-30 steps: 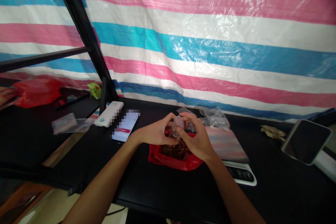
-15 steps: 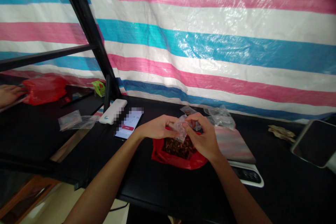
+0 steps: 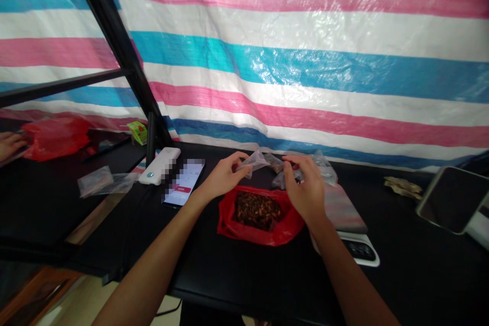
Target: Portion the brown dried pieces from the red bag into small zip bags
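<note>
My left hand (image 3: 225, 175) pinches the corner of a small transparent plastic bag (image 3: 253, 162). My right hand (image 3: 305, 183) is curled over a crumpled transparent bag (image 3: 284, 179), and I cannot tell whether it grips it. Between my hands, a red plastic bag (image 3: 233, 224) lies open on the black table (image 3: 229, 275), full of dark brown dried pieces (image 3: 257, 210). A small bag with brown contents (image 3: 274, 163) lies just behind it.
A phone (image 3: 183, 182) and white power bank (image 3: 159, 165) lie to the left. Transparent bags (image 3: 324, 169), a striped pouch (image 3: 342, 209) and a white device (image 3: 361, 251) lie to the right. A tablet (image 3: 453, 202) stands far right. A black frame (image 3: 114, 46) rises at left.
My hands have moved apart and back from the red bag, which now shows fully. The small transparent bag has moved up and away from the brown pieces, held by my left hand.
</note>
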`<act>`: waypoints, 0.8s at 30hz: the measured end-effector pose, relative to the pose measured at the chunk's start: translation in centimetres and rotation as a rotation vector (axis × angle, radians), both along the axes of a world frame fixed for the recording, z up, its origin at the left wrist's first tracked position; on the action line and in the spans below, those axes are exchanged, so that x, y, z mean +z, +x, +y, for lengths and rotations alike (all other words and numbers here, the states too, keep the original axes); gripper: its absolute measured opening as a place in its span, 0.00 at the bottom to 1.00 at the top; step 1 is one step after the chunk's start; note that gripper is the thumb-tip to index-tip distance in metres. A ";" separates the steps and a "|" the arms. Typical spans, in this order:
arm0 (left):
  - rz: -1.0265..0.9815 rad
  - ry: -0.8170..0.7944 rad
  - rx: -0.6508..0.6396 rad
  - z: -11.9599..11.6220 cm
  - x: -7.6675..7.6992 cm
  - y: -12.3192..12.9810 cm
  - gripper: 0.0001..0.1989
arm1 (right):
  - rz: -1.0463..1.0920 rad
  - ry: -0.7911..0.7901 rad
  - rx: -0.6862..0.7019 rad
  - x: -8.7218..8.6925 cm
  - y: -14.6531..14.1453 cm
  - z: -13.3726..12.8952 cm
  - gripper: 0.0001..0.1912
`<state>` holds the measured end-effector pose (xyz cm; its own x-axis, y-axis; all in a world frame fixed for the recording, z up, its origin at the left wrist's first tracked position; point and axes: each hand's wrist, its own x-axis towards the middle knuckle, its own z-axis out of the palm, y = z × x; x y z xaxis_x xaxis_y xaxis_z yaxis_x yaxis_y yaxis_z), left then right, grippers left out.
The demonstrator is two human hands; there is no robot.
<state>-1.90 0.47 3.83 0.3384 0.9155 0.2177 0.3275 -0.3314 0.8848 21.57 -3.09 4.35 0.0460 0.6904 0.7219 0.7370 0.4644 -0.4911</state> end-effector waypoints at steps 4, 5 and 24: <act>0.401 0.093 0.177 0.1 -0.9 -0.5 0.27 | -0.242 -0.134 -0.150 -1.5 1.5 1.0 0.12; 0.438 0.078 0.184 0.1 -1.2 -0.5 0.30 | -0.293 -0.161 -0.142 -2.0 1.7 1.1 0.12; 0.288 0.141 -0.076 0.7 -2.4 0.0 0.13 | -0.463 -0.237 -0.175 -3.3 0.7 1.0 0.26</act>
<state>-1.94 1.15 1.42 0.4704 0.8531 0.2257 0.5274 -0.4768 0.7032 22.26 -2.04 1.01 -0.1109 0.8469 0.5200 0.9572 0.2318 -0.1733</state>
